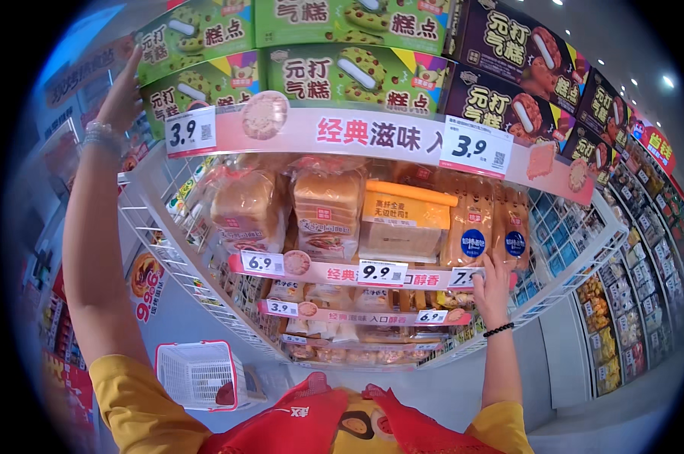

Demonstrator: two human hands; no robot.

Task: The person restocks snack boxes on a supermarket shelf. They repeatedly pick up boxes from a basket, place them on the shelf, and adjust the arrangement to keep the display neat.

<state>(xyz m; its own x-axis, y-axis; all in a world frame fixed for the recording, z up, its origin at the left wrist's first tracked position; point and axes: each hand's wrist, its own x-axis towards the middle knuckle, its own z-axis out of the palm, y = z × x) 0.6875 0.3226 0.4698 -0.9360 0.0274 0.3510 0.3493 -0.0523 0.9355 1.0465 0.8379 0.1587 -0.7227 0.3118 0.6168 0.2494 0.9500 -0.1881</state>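
Observation:
My left hand is raised high and rests flat against the left end of a green snack box on the top shelf, fingers spread, a beaded bracelet on the wrist. My right hand reaches up to the middle shelf's front edge, fingers apart, touching the price-tag strip just below the bagged bread loaves with blue round labels. A dark bead bracelet circles that wrist. Neither hand holds anything.
White wire shelving holds bagged bread loaves, an orange-topped bread pack and lower rows of small packs. Green and dark purple boxes stack on top. A white shopping basket sits low left. More shelves run along the right aisle.

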